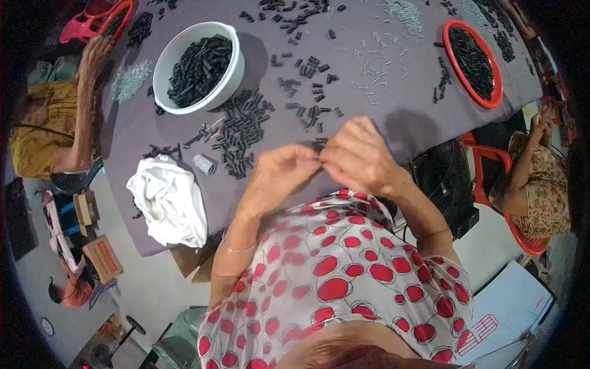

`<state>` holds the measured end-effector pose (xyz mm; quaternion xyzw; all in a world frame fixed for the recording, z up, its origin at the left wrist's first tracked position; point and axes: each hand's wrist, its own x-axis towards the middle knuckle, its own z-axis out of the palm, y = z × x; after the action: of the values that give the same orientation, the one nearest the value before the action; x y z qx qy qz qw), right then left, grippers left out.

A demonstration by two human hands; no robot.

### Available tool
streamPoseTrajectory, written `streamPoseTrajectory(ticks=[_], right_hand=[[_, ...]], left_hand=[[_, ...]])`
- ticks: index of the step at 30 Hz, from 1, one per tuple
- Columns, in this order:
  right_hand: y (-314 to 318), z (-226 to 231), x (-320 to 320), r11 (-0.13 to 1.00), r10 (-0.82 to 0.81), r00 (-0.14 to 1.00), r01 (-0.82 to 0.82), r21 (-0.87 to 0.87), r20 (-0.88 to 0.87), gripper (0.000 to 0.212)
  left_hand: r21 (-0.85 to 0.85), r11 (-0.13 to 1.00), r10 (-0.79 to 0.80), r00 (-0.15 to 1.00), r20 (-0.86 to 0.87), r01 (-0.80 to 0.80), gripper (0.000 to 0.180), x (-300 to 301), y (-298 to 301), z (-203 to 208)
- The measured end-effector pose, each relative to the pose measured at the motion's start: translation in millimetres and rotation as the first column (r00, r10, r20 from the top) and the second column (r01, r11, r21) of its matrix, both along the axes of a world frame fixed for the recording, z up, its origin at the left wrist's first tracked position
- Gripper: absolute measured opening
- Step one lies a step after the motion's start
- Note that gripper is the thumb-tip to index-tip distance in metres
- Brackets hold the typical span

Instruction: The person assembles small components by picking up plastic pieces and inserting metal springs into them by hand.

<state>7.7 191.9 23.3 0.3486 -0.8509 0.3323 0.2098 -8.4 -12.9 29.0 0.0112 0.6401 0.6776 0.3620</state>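
My left hand [278, 175] and my right hand [357, 154] meet fingertip to fingertip over the near edge of the grey-covered table [369, 104]. Their fingers are pinched together on a small part that is hidden between them; I cannot tell its kind. Just beyond my hands lies a pile of small black tube-like parts [241, 132]. Scattered black parts [307, 86] dot the cloth farther out.
A white bowl [228, 77] full of black parts stands at the far left, a red tray [488, 98] of black parts at the far right. A white crumpled cloth [169, 200] lies near left. Small silver parts [130, 79] are heaped about. Other people sit at left [52, 126] and right [541, 178].
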Motion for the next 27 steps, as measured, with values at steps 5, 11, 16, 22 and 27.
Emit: streamPoseTrajectory(ticks=[5,11,16,22,27], right_hand=[[-2.0,6.4,8.3,0.997,0.066,0.995,-0.062,-0.055,0.074,0.025],[42.9,-10.4,-14.6,0.931,-0.204,0.951,0.263,-0.253,0.234,0.012],[65.4,-22.8,-38.4,0.815,-0.573,0.799,0.579,0.020,0.183,0.007],[58.1,-22.5,-50.9,0.819,-0.562,0.822,0.538,0.199,0.093,0.006],[55.8,-27.9,-61.5,0.779,-0.581,0.810,0.523,0.347,0.083,0.007]], left_hand=[[-0.022,0.993,-0.113,0.993,0.036,0.113,0.014,4.7,-8.0,-5.0],[0.042,0.997,0.073,0.996,-0.043,-0.071,0.016,11.1,-4.8,-9.1],[0.040,0.992,0.120,0.990,-0.078,-0.117,0.017,12.2,-0.2,-12.7],[0.101,0.976,0.203,0.976,-0.075,-0.195,0.016,20.0,5.7,-18.1],[0.074,0.977,0.211,0.954,-0.214,-0.199,0.016,22.4,9.6,-26.1]])
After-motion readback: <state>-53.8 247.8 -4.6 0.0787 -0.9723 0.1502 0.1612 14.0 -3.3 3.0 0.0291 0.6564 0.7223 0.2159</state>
